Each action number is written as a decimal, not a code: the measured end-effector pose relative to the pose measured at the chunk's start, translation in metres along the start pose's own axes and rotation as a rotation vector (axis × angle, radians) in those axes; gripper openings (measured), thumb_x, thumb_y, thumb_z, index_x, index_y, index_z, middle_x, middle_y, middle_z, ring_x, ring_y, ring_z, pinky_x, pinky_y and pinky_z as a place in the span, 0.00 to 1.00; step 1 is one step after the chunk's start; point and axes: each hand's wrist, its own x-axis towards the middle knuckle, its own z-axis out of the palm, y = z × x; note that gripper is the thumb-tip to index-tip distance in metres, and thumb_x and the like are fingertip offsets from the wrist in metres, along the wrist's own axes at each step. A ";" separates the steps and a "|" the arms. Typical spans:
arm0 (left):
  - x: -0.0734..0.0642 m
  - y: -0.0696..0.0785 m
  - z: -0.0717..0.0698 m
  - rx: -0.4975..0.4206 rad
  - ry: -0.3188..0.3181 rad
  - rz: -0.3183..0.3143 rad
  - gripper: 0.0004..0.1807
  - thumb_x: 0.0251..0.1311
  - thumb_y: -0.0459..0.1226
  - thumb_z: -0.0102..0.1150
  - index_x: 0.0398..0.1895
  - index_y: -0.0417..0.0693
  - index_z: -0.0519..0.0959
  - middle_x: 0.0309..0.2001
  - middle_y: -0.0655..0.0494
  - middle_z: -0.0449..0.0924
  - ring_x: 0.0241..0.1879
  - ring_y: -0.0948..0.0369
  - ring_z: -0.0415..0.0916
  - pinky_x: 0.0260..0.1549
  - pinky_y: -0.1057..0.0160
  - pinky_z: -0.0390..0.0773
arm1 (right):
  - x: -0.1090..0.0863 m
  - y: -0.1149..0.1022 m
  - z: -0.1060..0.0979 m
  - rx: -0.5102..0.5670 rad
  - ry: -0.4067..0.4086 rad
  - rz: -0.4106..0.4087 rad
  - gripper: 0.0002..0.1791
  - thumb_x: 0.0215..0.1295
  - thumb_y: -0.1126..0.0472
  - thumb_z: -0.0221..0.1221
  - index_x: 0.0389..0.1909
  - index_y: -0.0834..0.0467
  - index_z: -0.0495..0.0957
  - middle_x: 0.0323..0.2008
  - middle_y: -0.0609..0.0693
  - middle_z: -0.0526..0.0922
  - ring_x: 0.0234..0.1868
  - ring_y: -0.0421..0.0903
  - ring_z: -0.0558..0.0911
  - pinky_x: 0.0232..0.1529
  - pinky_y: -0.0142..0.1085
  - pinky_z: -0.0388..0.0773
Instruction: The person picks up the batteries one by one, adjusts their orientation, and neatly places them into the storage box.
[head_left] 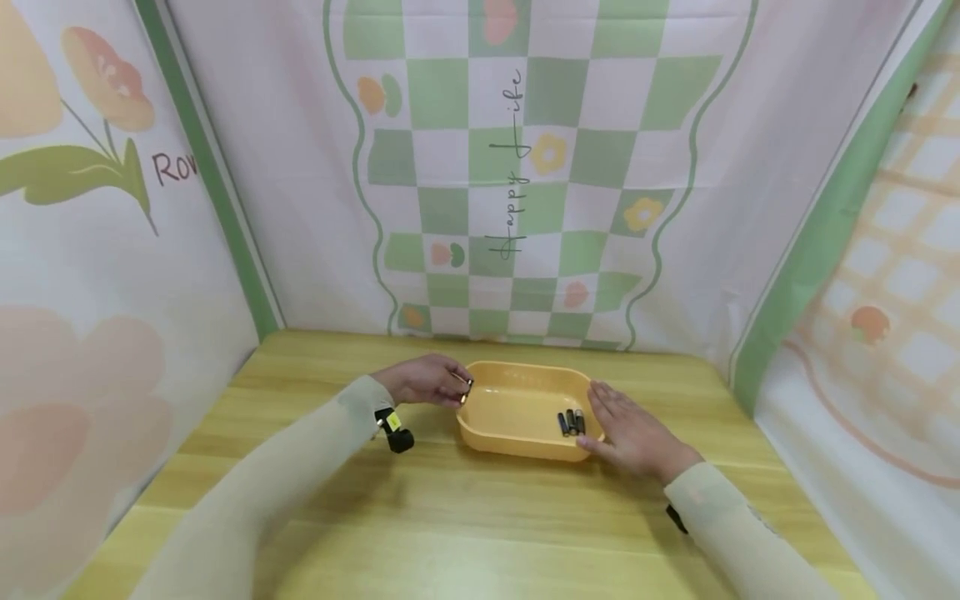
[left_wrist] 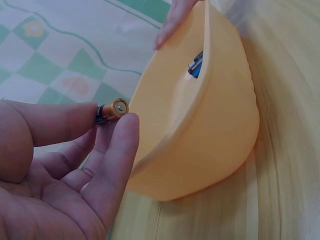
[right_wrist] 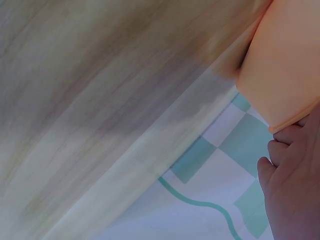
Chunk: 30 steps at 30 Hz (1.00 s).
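My left hand (head_left: 431,380) pinches a small battery (left_wrist: 115,109) between thumb and fingertips at the left rim of a yellow plastic tray (head_left: 510,450). The battery has a copper-coloured end and a dark body; in the left wrist view its copper end faces the camera. My right hand (head_left: 633,429) holds the tray's right end, fingers over the rim and thumb at the near corner. Several dark batteries (head_left: 572,422) lie side by side inside the tray at its right end. In the left wrist view the tray wall partly hides them.
The tray stands on a wood-grain table (head_left: 465,525), towards its far edge. Behind the table hangs a cloth (head_left: 495,192) with green and white checks. Printed cloths also close off the left and right sides.
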 end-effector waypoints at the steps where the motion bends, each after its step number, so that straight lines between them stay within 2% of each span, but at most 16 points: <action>1: 0.000 0.000 0.001 0.001 0.000 0.003 0.18 0.65 0.24 0.53 0.56 0.26 0.67 0.30 0.49 0.76 0.28 0.60 0.76 0.37 0.62 0.84 | 0.000 0.000 0.000 -0.001 0.003 -0.002 0.49 0.71 0.33 0.42 0.73 0.71 0.48 0.74 0.65 0.44 0.74 0.61 0.47 0.72 0.52 0.48; 5: 0.002 0.003 0.007 -0.004 -0.002 0.001 0.14 0.65 0.24 0.53 0.53 0.30 0.70 0.31 0.49 0.78 0.28 0.59 0.78 0.35 0.63 0.84 | 0.000 -0.001 0.000 -0.007 0.004 0.003 0.49 0.71 0.32 0.41 0.73 0.70 0.49 0.74 0.65 0.46 0.74 0.60 0.47 0.72 0.53 0.49; 15: 0.014 0.005 0.016 -0.012 -0.019 -0.004 0.19 0.65 0.24 0.53 0.58 0.27 0.67 0.32 0.48 0.77 0.28 0.61 0.77 0.36 0.64 0.84 | -0.001 -0.003 0.001 -0.009 -0.010 0.003 0.49 0.71 0.32 0.41 0.72 0.71 0.49 0.74 0.65 0.46 0.74 0.61 0.47 0.72 0.52 0.47; 25: 0.028 0.008 0.027 -0.018 -0.015 -0.015 0.16 0.65 0.24 0.53 0.54 0.30 0.69 0.34 0.47 0.77 0.30 0.59 0.78 0.37 0.64 0.84 | -0.002 -0.002 -0.002 -0.014 -0.007 0.002 0.49 0.72 0.33 0.41 0.72 0.71 0.49 0.74 0.66 0.47 0.74 0.61 0.47 0.72 0.53 0.48; 30: 0.034 0.009 0.033 -0.019 0.000 -0.041 0.14 0.64 0.24 0.55 0.52 0.31 0.71 0.34 0.46 0.78 0.29 0.58 0.78 0.37 0.63 0.84 | 0.000 -0.002 -0.003 -0.014 -0.019 0.006 0.49 0.71 0.32 0.40 0.73 0.70 0.48 0.74 0.65 0.46 0.74 0.61 0.47 0.72 0.52 0.47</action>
